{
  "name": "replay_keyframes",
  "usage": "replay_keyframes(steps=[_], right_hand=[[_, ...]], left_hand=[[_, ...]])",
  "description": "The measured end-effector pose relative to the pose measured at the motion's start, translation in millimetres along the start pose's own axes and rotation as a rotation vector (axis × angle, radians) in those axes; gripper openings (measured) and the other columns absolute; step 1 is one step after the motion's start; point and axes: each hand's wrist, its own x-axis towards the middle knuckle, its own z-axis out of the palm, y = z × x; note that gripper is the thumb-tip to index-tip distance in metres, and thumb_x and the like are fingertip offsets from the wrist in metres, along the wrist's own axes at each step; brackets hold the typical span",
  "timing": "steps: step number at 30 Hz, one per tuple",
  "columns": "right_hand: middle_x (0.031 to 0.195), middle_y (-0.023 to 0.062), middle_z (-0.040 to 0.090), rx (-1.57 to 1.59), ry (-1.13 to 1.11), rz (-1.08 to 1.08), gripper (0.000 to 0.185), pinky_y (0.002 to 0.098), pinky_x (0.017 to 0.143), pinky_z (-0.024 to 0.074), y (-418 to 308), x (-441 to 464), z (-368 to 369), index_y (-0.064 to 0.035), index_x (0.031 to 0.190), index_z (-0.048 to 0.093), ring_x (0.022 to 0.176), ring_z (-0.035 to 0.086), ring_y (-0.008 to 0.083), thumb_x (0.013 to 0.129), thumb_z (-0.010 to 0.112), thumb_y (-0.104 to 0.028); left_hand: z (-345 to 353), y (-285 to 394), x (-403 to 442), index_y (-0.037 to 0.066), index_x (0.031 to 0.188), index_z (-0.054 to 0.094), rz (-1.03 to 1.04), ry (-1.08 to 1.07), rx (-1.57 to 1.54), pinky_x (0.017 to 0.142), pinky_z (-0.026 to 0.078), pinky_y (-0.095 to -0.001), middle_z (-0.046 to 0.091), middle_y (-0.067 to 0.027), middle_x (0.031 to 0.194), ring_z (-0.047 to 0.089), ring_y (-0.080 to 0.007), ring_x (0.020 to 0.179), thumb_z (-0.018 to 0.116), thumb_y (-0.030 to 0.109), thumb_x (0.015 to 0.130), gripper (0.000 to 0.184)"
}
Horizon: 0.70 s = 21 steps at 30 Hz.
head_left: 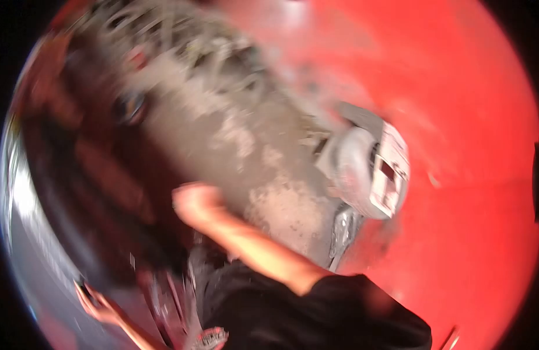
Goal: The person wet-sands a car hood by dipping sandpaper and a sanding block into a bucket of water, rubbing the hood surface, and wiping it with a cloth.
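My right hand (195, 202), at the end of a bare forearm from a black sleeve, hangs over the grey floor (182, 137) beside a large dark shape (106, 181). Motion smears its fingers, so I cannot see their pose or anything in them. Down at the lower left, my left hand (100, 308) is by the shiny edge of a grey surface (53, 286). Its fingers curl around a small dark thing (86, 287) too blurred to name.
A rounded pale grey object (354, 166) with a white, printed side stands at the right, against a broad red surface (468, 146). Below it is something clear and shiny (342, 230). Tangled pale debris (205, 44) lies at the top. A round dark item (129, 108) is at upper left.
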Motion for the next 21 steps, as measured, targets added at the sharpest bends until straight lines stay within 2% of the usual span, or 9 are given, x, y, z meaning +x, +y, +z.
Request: replay_keyframes(steps=[3, 5, 8, 9, 10, 13, 17, 19, 21], right_hand=[[0.093, 0.0070, 0.080, 0.374, 0.094, -0.628, 0.011, 0.0425, 0.063, 0.0598, -94, 114, -130, -0.0099, 0.099, 0.083, 0.080, 0.075, 0.0197, 0.098, 0.075, -0.017], [0.090, 0.0055, 0.078, 0.577, 0.062, -0.812, 0.011, 0.0404, 0.063, 0.0588, -115, 179, -181, -0.0103, 0.099, 0.081, 0.077, 0.072, 0.0184, 0.097, 0.078, -0.021], [0.085, 0.0031, 0.074, 0.804, -0.071, -0.883, 0.017, 0.0372, 0.062, 0.0573, -160, 288, -223, -0.0110, 0.099, 0.079, 0.072, 0.069, 0.0166, 0.096, 0.082, -0.027], [0.084, 0.0023, 0.073, 0.885, -0.129, -0.824, 0.019, 0.0361, 0.062, 0.0568, -159, 344, -238, -0.0113, 0.099, 0.078, 0.070, 0.068, 0.0159, 0.096, 0.083, -0.029], [0.082, 0.0015, 0.072, 0.954, -0.168, -0.755, 0.021, 0.0350, 0.061, 0.0563, -159, 384, -249, -0.0115, 0.099, 0.078, 0.068, 0.067, 0.0153, 0.095, 0.085, -0.031], [0.077, -0.0009, 0.069, 1.096, -0.209, -0.415, 0.029, 0.0318, 0.061, 0.0548, -98, 514, -275, -0.0122, 0.099, 0.076, 0.063, 0.064, 0.0135, 0.094, 0.089, -0.037], [0.096, -0.0008, 0.072, 1.150, -0.181, 0.225, 0.038, 0.0321, 0.058, 0.0573, -6, 616, -270, -0.0169, 0.117, 0.071, 0.073, 0.066, 0.0116, 0.093, 0.092, -0.038], [0.096, 0.0002, 0.071, 1.108, -0.263, 0.329, 0.044, 0.0373, 0.061, 0.0579, 34, 678, -260, -0.0146, 0.132, 0.070, 0.071, 0.064, 0.0129, 0.096, 0.089, -0.032], [0.097, 0.0011, 0.070, 1.062, -0.296, 0.300, 0.050, 0.0385, 0.061, 0.0593, 55, 715, -262, -0.0150, 0.140, 0.065, 0.071, 0.064, 0.0135, 0.097, 0.087, -0.029]], left_hand=[[33, 102, -11, -0.007, 0.138, 0.075, -0.125, -0.074, -0.081, 0.116, 0.052, -0.0526, 0.077, -0.0234, 0.135, 0.073, -0.0397, 0.126, 0.068, 0.019, 0.114, 0.037], [55, 185, 10, -0.009, 0.134, 0.075, -0.302, -0.124, -0.341, 0.113, 0.054, -0.0468, 0.078, -0.0222, 0.129, 0.073, -0.0377, 0.121, 0.069, 0.021, 0.113, 0.037], [113, 186, 77, -0.008, 0.139, 0.072, -0.665, -1.170, -0.789, 0.110, 0.056, -0.0474, 0.071, -0.0249, 0.139, 0.069, -0.0378, 0.125, 0.068, 0.019, 0.112, 0.038], [119, 208, 63, -0.009, 0.138, 0.072, -0.483, -0.290, -0.454, 0.109, 0.059, -0.0538, 0.069, -0.0312, 0.143, 0.068, -0.0442, 0.127, 0.067, 0.019, 0.113, 0.038], [161, 220, 83, 0.001, 0.141, 0.076, -0.910, -0.193, -0.287, 0.115, 0.054, -0.0455, 0.074, -0.0204, 0.143, 0.069, -0.0348, 0.130, 0.067, 0.033, 0.114, 0.043], [310, 199, 101, -0.006, 0.144, 0.070, -1.028, -0.202, -0.565, 0.113, 0.051, -0.0331, 0.075, -0.0109, 0.139, 0.069, -0.0183, 0.125, 0.069, 0.011, 0.112, 0.037], [500, 129, 156, -0.006, 0.143, 0.071, -1.506, -0.193, -0.867, 0.104, 0.053, -0.0278, 0.076, -0.0038, 0.127, 0.068, -0.0107, 0.114, 0.075, 0.021, 0.111, 0.042], [586, 108, 186, -0.005, 0.141, 0.072, -1.564, -0.154, -1.041, 0.102, 0.053, -0.0267, 0.077, -0.0040, 0.126, 0.068, -0.0111, 0.113, 0.077, 0.026, 0.109, 0.044], [628, 116, 245, 0.012, 0.148, 0.069, -1.839, -0.199, -1.175, 0.099, 0.054, -0.0390, 0.077, -0.0022, 0.130, 0.071, -0.0148, 0.116, 0.075, 0.042, 0.108, 0.050]])
